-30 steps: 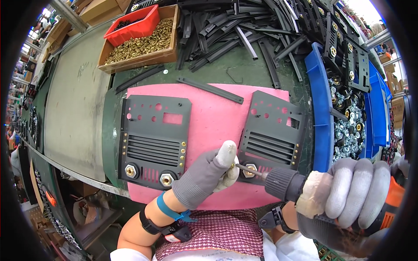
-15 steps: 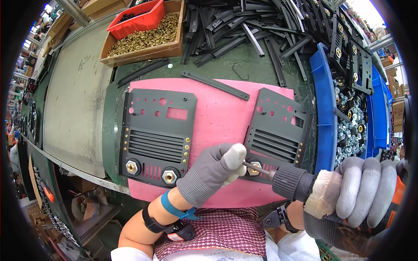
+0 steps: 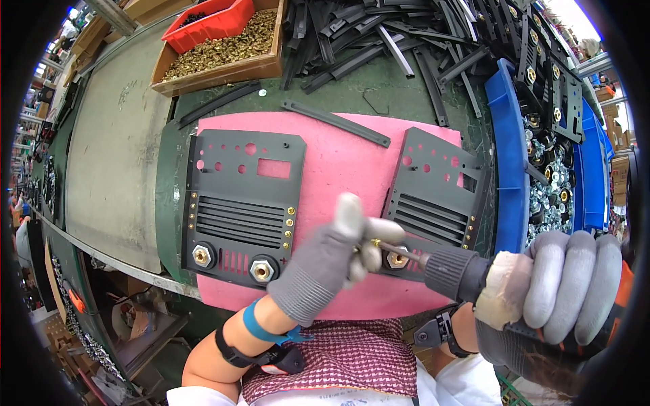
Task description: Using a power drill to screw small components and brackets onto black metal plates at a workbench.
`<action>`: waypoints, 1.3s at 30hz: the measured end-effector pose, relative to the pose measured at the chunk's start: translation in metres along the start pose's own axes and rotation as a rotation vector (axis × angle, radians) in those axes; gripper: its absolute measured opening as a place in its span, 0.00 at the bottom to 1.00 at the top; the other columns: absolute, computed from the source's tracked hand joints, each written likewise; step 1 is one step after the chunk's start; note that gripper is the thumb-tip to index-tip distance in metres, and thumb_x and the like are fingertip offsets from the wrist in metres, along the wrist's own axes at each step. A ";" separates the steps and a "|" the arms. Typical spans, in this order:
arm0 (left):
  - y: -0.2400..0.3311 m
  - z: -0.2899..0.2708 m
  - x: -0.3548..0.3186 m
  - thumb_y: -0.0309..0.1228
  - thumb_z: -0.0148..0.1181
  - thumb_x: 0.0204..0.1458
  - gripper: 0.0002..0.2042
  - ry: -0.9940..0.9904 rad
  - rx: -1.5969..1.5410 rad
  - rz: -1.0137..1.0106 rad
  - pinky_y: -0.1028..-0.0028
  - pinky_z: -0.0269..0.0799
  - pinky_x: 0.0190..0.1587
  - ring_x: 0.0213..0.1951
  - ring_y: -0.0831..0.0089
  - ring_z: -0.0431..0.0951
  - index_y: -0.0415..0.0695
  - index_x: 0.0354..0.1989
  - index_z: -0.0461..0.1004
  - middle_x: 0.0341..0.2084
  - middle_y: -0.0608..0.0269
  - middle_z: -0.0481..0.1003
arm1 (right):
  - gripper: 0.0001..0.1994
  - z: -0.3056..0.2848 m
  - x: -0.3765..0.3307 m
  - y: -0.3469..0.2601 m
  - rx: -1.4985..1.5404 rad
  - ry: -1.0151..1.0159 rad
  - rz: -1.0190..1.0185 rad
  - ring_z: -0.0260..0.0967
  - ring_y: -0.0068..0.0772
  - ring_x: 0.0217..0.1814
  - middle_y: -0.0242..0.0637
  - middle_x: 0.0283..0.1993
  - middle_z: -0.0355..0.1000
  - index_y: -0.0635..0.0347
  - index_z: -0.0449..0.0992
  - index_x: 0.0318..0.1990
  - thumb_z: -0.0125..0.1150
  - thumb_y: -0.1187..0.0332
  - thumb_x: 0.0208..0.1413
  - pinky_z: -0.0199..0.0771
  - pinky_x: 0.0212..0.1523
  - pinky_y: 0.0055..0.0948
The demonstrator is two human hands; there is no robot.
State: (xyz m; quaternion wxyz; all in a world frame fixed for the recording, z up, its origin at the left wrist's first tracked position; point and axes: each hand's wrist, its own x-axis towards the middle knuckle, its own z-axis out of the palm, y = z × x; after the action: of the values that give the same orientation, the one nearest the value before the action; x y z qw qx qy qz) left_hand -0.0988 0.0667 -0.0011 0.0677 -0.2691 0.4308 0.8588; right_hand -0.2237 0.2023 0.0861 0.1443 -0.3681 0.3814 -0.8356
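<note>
My gloved right hand (image 3: 565,291) grips a power screwdriver (image 3: 460,274) with a black collar and orange body, its long thin bit aimed leftward. At the bit's tip sits a small brass screw (image 3: 376,241). My gloved left hand (image 3: 332,254) has its fingers curled around that tip, the thumb raised; more brass shows between the fingers. Behind the bit lies the right dark grey panel (image 3: 433,183), slotted and tilted, with a hex-nut terminal (image 3: 398,257) on it. The left dark grey panel (image 3: 244,183) carries two such terminals and brass screws along its slots.
Both panels rest on a pink foam sheet (image 3: 338,183), with a loose black strip (image 3: 335,124) at its far edge. Beyond are a cardboard box (image 3: 223,80) of brass pieces, a red bin (image 3: 210,28), and piled black strips (image 3: 359,40). A blue bin (image 3: 509,162) of metal hardware stands right.
My left thumb has lifted away from the bit, and the fingers have opened somewhat, exposing the brass screw at its tip. The view has shifted slightly; the screwdriver stays nearly in place.
</note>
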 end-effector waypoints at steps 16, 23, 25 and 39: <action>-0.029 0.010 0.013 0.21 0.55 0.52 0.27 0.181 0.431 0.164 0.83 0.60 0.35 0.28 0.84 0.56 0.38 0.63 0.60 0.25 0.73 0.55 | 0.20 -0.015 0.006 0.035 -0.076 0.000 0.061 0.51 0.19 0.22 0.26 0.23 0.54 0.55 0.58 0.41 0.56 0.50 0.55 0.55 0.24 0.21; -0.035 0.012 0.014 0.23 0.56 0.53 0.24 0.236 0.451 0.195 0.85 0.59 0.33 0.27 0.85 0.56 0.36 0.60 0.63 0.23 0.74 0.55 | 0.24 -0.015 0.010 0.041 -0.120 -0.079 0.054 0.53 0.18 0.21 0.26 0.25 0.56 0.57 0.58 0.54 0.51 0.51 0.59 0.59 0.24 0.22; -0.037 0.013 0.012 0.25 0.58 0.53 0.23 0.263 0.401 0.204 0.85 0.59 0.32 0.27 0.86 0.56 0.35 0.58 0.66 0.22 0.75 0.56 | 0.25 -0.014 0.011 0.042 -0.143 -0.137 0.047 0.54 0.18 0.21 0.26 0.25 0.56 0.58 0.57 0.58 0.50 0.51 0.60 0.60 0.24 0.22; -0.037 0.012 0.011 0.26 0.57 0.53 0.19 0.293 0.355 0.137 0.78 0.66 0.31 0.25 0.81 0.64 0.33 0.54 0.69 0.21 0.68 0.65 | 0.34 -0.006 0.024 0.055 -0.162 -0.359 0.147 0.58 0.20 0.17 0.30 0.22 0.62 0.66 0.52 0.65 0.56 0.54 0.58 0.70 0.24 0.26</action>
State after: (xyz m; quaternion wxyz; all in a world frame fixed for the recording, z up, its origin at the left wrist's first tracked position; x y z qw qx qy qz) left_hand -0.1001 0.0977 -0.0271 -0.0077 -0.3445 0.5976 0.7239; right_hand -0.2466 0.1561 0.0547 0.2405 -0.4926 0.4413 -0.7104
